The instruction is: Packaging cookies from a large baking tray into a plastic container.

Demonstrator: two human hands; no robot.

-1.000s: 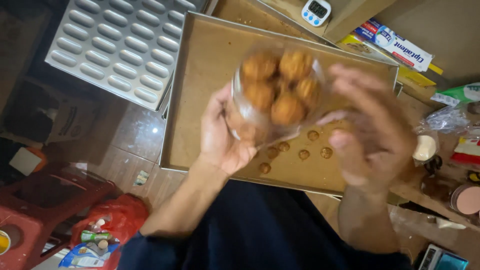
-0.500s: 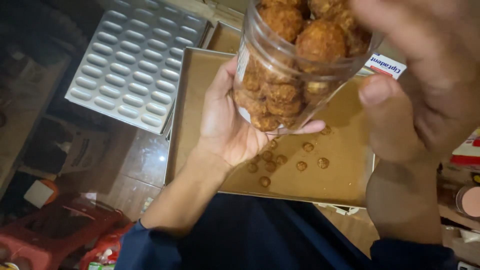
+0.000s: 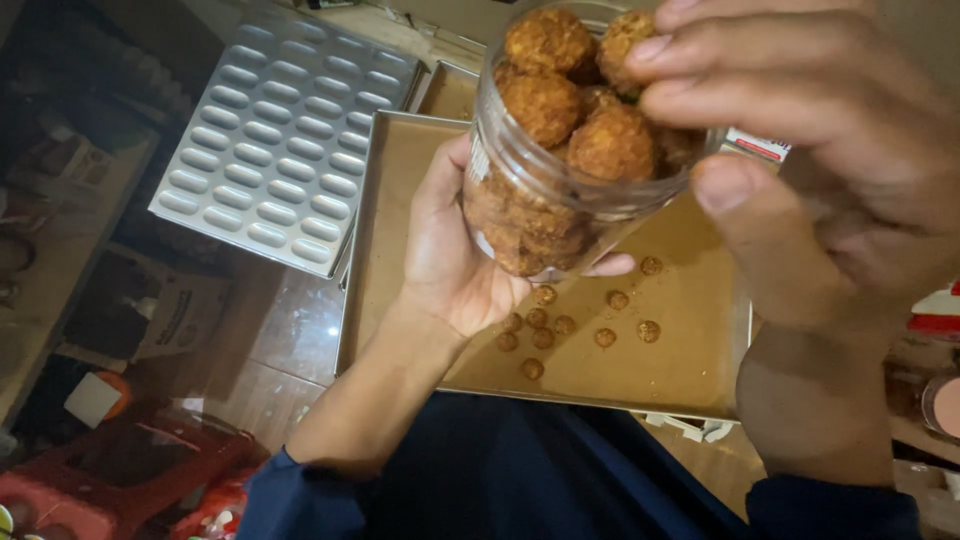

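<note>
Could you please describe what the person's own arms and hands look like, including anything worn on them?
Both hands are bare: the left hand and right hand show no gloves, rings or watch. Dark navy sleeves are pushed up towards the elbows, leaving both forearms uncovered.

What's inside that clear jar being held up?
The clear jar in the left hand is packed to its mouth with round golden-brown cookies. The right hand covers one side, and the palm hides the jar's bottom.
</note>
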